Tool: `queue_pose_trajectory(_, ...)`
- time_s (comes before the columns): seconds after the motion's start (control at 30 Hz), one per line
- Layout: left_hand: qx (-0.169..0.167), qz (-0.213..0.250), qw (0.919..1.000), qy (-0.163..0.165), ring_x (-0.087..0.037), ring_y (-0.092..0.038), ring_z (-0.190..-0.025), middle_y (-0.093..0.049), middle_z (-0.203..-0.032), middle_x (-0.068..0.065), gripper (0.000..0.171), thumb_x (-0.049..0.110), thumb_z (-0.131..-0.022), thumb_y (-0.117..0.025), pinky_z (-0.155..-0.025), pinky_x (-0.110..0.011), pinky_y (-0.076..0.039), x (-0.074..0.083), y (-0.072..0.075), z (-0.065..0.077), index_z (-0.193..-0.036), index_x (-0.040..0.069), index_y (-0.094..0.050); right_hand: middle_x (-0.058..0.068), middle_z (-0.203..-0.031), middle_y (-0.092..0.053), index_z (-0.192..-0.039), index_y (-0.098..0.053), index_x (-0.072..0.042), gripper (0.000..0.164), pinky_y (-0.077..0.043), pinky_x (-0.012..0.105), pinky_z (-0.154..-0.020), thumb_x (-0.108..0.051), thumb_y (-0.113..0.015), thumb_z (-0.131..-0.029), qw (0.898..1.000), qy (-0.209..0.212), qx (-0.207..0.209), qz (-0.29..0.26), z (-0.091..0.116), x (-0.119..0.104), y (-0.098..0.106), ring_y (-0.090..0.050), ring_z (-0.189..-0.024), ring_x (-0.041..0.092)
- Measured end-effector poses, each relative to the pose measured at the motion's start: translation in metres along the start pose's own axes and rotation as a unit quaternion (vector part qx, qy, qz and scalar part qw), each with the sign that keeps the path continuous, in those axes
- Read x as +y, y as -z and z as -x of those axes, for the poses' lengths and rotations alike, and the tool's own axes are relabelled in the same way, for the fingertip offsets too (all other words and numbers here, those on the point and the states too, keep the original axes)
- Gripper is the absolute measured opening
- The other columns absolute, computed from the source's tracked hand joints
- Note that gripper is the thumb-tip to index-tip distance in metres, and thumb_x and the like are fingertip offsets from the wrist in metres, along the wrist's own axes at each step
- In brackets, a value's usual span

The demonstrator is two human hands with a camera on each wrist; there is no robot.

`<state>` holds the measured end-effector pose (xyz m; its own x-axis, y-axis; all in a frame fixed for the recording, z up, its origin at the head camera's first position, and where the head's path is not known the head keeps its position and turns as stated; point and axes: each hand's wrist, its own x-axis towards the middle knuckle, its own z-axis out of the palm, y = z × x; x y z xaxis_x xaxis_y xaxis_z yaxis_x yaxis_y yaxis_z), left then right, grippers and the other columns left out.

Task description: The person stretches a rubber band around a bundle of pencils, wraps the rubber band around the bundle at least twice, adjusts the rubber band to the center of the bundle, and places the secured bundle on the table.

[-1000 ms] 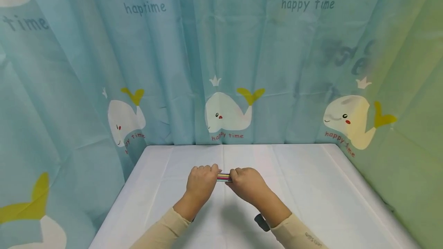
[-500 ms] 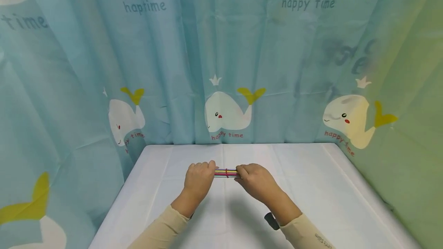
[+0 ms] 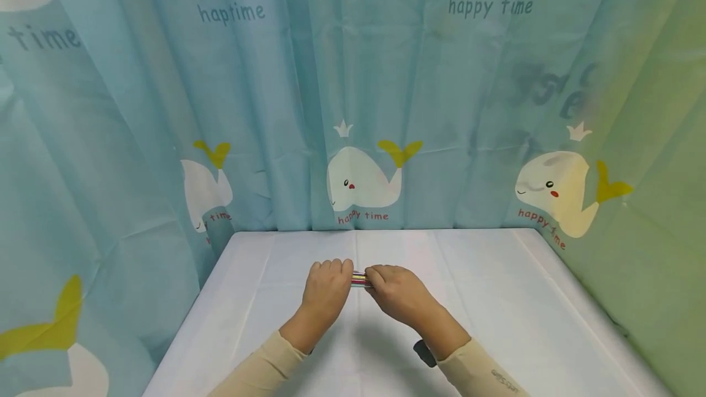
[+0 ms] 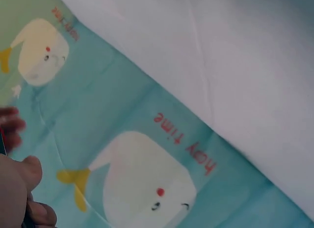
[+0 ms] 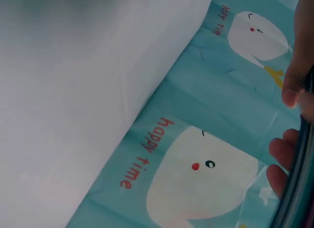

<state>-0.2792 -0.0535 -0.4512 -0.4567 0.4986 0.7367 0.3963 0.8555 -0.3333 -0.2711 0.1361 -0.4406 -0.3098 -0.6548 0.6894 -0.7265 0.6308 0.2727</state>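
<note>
Both hands are raised over the white table, gripping one bundle of thin striped sticks that look like coloured pencils. My left hand has its fingers curled round the left part. The right hand holds the right part between thumb and fingers. Only a short stretch shows between them, with yellow, red and pale blue stripes; the rest is covered. In the right wrist view, the dark, striped side of the bundle runs along the right edge beside the fingers. The left wrist view catches the left thumb and a sliver of the bundle.
A white cloth-covered table spreads below the hands, with their shadows on it. Behind and at both sides hangs a blue-green curtain with whales. A dark device is on the right wrist.
The right hand slid right along the bundle, baring a red band round it, then came back left towards the left hand. That band is now hidden. The left hand kept its grip, shifting slightly.
</note>
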Motion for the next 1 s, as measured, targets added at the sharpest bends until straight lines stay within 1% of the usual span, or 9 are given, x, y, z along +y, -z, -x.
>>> queue_pose_trajectory(0.13,-0.004,-0.015,0.9999,0.000,-0.017,-0.040,-0.051,-0.038,-0.062,-0.002,0.023,0.009,-0.081,-0.066,-0.051,-0.029,-0.027,0.001,0.000,-0.002,-0.075,0.010,-0.045,0.002,-0.088,-0.066,-0.096,-0.063,-0.004,0.031,-0.053,0.026,-0.063,-0.021,-0.082,-0.079,1.000,-0.001,-0.004,0.005,-0.010,-0.004,0.001,-0.065,-0.071,0.014)
queue_pose_trajectory(0.3,-0.024,-0.028,0.9991,0.019,-0.022,-0.046,-0.063,-0.043,-0.071,-0.006,0.015,0.010,-0.083,-0.064,-0.060,-0.033,-0.035,-0.007,0.003,-0.003,-0.084,0.009,-0.049,0.007,-0.094,-0.071,-0.106,-0.067,0.001,0.044,-0.054,0.027,-0.067,-0.024,-0.085,-0.075,0.999,-0.032,-0.009,0.014,-0.009,0.004,0.009,-0.069,-0.077,0.016)
queue_pose_trajectory(0.4,-0.033,-0.032,0.9985,0.031,-0.025,-0.050,-0.069,-0.046,-0.076,-0.008,0.017,0.012,-0.083,-0.066,-0.066,-0.038,-0.038,-0.012,0.005,-0.002,-0.091,0.008,-0.051,0.005,-0.091,-0.071,-0.103,-0.067,-0.001,0.040,-0.054,0.027,-0.065,-0.021,-0.085,-0.074,0.999,-0.047,-0.013,0.012,-0.004,0.009,0.013,-0.069,-0.075,0.015)
queue_pose_trajectory(0.47,-0.038,-0.033,0.9981,0.036,-0.027,-0.050,-0.072,-0.046,-0.078,-0.008,0.014,0.012,-0.085,-0.062,-0.068,-0.040,-0.039,-0.014,0.006,-0.002,-0.092,0.008,-0.051,0.003,-0.089,-0.071,-0.099,-0.065,-0.002,0.034,-0.054,0.027,-0.064,-0.019,-0.084,-0.075,0.999,-0.045,-0.015,0.013,-0.002,0.011,0.014,-0.068,-0.073,0.013)
queue_pose_trajectory(0.57,-0.036,-0.025,0.9986,0.030,-0.026,-0.049,-0.069,-0.044,-0.075,-0.008,0.003,0.011,-0.089,-0.051,-0.066,-0.039,-0.038,-0.013,0.007,-0.001,-0.088,0.008,-0.050,0.001,-0.088,-0.069,-0.099,-0.064,-0.004,0.029,-0.053,0.026,-0.062,-0.017,-0.081,-0.079,0.999,-0.034,-0.020,0.019,-0.002,0.010,0.012,-0.066,-0.070,0.013)
queue_pose_trajectory(0.73,-0.016,-0.008,0.9996,0.021,-0.023,-0.042,-0.060,-0.038,-0.069,-0.006,0.020,0.010,-0.092,-0.031,-0.059,-0.034,-0.034,-0.005,0.005,-0.001,-0.077,0.008,-0.045,0.001,-0.085,-0.062,-0.098,-0.061,-0.005,0.027,-0.050,0.027,-0.058,-0.016,-0.078,-0.081,0.999,-0.023,-0.018,0.028,-0.008,0.001,0.003,-0.060,-0.064,0.014)
queue_pose_trajectory(0.87,0.001,-0.020,0.9998,0.008,-0.019,-0.036,-0.056,-0.034,-0.066,-0.003,0.023,0.013,-0.094,-0.031,-0.055,-0.031,-0.030,0.001,0.004,-0.002,-0.075,0.010,-0.043,0.000,-0.085,-0.063,-0.099,-0.062,-0.006,0.025,-0.048,0.028,-0.057,-0.021,-0.076,-0.085,0.999,-0.020,-0.019,0.031,-0.014,-0.007,-0.002,-0.061,-0.066,0.014)
queue_pose_trajectory(0.93,0.006,-0.027,0.9996,0.002,-0.017,-0.035,-0.055,-0.033,-0.065,-0.002,0.023,0.014,-0.094,-0.032,-0.055,-0.030,-0.029,0.001,0.003,-0.002,-0.074,0.010,-0.042,0.001,-0.088,-0.066,-0.103,-0.063,-0.005,0.030,-0.051,0.029,-0.060,-0.024,-0.076,-0.085,0.999,-0.022,-0.021,0.031,-0.015,-0.008,-0.002,-0.064,-0.071,0.015)
queue_pose_trajectory(1.0,0.008,-0.030,0.9995,0.008,-0.018,-0.036,-0.055,-0.033,-0.064,-0.002,0.022,0.013,-0.093,-0.032,-0.055,-0.030,-0.029,0.000,0.002,-0.001,-0.074,0.010,-0.043,0.003,-0.091,-0.069,-0.106,-0.065,-0.003,0.038,-0.053,0.030,-0.065,-0.027,-0.079,-0.081,0.998,-0.034,-0.020,0.038,-0.013,-0.007,-0.002,-0.067,-0.075,0.016)
